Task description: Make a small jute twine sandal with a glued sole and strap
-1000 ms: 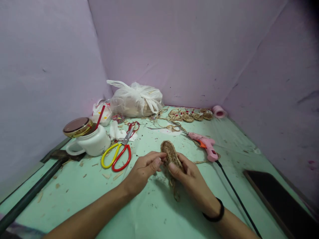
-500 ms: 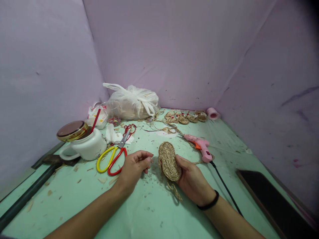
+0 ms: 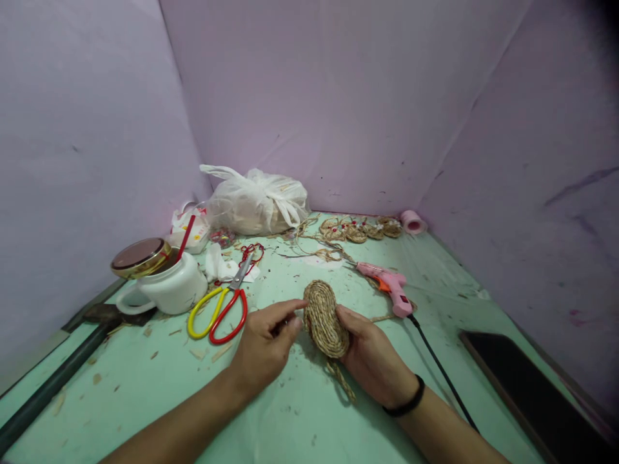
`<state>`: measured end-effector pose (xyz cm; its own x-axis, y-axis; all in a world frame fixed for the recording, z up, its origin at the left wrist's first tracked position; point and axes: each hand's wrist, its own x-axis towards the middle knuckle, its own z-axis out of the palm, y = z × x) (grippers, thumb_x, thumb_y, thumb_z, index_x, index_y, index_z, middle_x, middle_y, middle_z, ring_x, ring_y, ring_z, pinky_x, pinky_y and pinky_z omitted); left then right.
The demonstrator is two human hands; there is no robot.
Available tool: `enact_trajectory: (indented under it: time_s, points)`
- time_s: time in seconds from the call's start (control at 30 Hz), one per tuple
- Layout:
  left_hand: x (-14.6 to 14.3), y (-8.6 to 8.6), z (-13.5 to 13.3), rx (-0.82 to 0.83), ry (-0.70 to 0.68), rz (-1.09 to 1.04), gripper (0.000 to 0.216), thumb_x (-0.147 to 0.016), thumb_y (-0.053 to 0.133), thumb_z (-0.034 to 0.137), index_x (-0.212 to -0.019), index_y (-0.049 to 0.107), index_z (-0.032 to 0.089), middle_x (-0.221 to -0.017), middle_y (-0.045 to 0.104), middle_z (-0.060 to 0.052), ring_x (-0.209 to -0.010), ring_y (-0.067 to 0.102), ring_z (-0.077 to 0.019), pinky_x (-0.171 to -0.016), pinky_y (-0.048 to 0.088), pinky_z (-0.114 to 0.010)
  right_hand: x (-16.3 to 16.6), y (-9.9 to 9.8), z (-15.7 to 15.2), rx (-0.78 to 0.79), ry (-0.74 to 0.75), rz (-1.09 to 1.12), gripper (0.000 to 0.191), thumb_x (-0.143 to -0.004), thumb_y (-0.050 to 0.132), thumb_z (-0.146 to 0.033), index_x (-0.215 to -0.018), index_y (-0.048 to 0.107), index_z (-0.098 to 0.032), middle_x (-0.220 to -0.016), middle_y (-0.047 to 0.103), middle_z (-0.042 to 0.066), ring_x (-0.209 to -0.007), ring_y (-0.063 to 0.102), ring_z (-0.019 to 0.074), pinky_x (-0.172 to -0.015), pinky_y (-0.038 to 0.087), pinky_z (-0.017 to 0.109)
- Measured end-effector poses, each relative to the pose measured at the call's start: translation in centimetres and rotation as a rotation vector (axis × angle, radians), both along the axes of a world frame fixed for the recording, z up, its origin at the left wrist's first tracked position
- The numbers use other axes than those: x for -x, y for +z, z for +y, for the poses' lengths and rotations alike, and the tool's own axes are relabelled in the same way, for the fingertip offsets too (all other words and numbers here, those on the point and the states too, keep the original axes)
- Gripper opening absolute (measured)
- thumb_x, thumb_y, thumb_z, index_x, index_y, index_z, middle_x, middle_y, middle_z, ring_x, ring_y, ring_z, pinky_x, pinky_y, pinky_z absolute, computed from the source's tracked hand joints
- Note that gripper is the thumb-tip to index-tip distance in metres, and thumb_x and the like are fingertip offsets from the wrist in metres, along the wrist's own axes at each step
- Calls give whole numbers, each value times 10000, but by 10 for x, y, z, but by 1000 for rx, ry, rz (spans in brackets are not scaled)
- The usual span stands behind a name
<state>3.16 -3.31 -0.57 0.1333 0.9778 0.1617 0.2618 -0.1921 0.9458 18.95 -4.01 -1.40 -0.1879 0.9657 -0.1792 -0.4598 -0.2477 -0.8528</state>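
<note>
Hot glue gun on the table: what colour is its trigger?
The trigger is orange; it shows best in the head view.

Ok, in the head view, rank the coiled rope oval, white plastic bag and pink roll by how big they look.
1. White plastic bag
2. Coiled rope oval
3. Pink roll
The oval is nearest, which enlarges it.

A slim black band [image 3: 411, 402] circles the right wrist [image 3: 400, 385], while both hands [image 3: 264, 348] and forearms [image 3: 186, 412] are bare.

Head-worn view, facing forward and down, tabletop [image 3: 271, 425] near
</note>
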Motion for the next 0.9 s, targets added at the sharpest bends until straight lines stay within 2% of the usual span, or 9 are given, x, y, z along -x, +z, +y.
enact_trajectory:
  time_s: [0.13, 0.27, 0.4, 0.53, 0.73, 0.9]
  points:
    - [0, -3, -4, -91, -53, 121, 314, -764, 518, 241, -1045, 644, 181, -720, 641, -25, -583, 500, -118, -558, 381, -215, 1, 1, -1, -5, 18, 6, 219, -731, 562, -390, -777, 628, -186, -818, 677, 69, -756, 621, 216, -667, 517, 313]
    - [1, -5, -4, -128, -154, 272, 401, -798, 463, 227, -1189, 542, 181, -785, 647, -38, -621, 517, -128, -609, 392, -231, 0, -1, -1, -36, 45, 7, 236, -757, 535, -393, -817, 638, -189, -830, 673, 70, -766, 617, 217, -714, 507, 330]
    - [1, -7, -5, -176, -165, 322, 447, -809, 437, 208, -1253, 467, 181, -723, 619, -29, -603, 510, -132, -608, 382, -240, 0, -4, 0, -39, 61, 62, 202, -779, 529, -346, -838, 644, -191, -839, 672, 65, -756, 615, 199, -714, 502, 310]
    - [1, -8, -6, -175, -158, 334, 409, -817, 434, 222, -1221, 489, 196, -679, 588, -9, -580, 498, -123, -590, 371, -231, 0, -4, 0, -48, 59, 54, 188, -781, 531, -340, -820, 642, -194, -836, 672, 66, -751, 616, 200, -706, 500, 311]
    - [-1, -6, -3, -72, 54, 230, 328, -785, 506, 288, -1092, 471, 178, -595, 498, 43, -519, 462, -104, -518, 348, -209, 0, 0, -2, -50, 58, 24, 198, -763, 559, -363, -777, 646, -186, -785, 667, 59, -713, 607, 187, -659, 485, 283]
    - [-1, -7, 2, -6, 39, 201, 238, -766, 527, 308, -970, 507, 186, -582, 473, 53, -498, 440, -92, -484, 338, -201, 1, 1, -3, -50, 69, 18, 215, -735, 613, -363, -794, 659, -161, -780, 664, 50, -702, 581, 162, -625, 442, 248]
